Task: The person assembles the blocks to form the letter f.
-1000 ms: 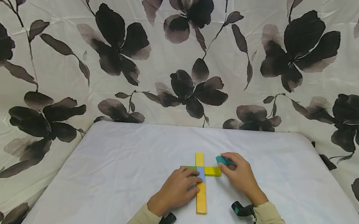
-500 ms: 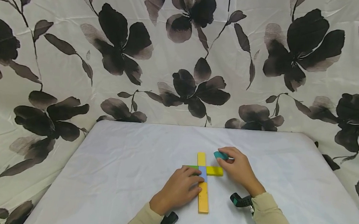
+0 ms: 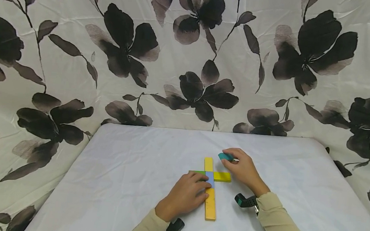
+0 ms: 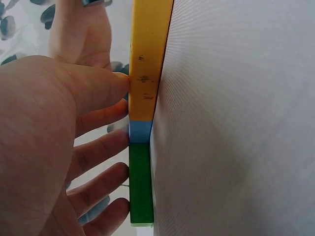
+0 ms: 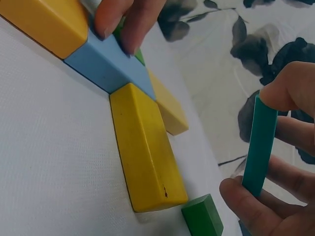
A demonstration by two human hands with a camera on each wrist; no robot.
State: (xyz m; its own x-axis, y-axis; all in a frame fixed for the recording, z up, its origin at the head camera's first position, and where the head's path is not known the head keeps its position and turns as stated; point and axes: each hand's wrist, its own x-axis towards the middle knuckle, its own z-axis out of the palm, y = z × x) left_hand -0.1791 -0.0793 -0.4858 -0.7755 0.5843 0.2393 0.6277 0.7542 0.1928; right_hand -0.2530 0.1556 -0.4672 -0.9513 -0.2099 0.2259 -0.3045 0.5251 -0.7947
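Note:
Wooden blocks lie in a cross on the white table. A blue block is at its middle and a long orange block on the near side. A pale yellow block points away, a yellow block right and a green block left. My left hand rests on the blue and green blocks with spread fingers, its thumb beside the orange one. Above the table, beyond the yellow block, my right hand pinches a flat teal block between thumb and fingers.
A smaller green block stands near the yellow block's free end in the right wrist view; my right hand hides it in the head view. White cloth covers the table. A flowered curtain hangs behind its far edge.
My right hand has moved away and slightly left with the teal block, toward the far end of the cross. My left hand stays on the blocks. The head view has shifted slightly.

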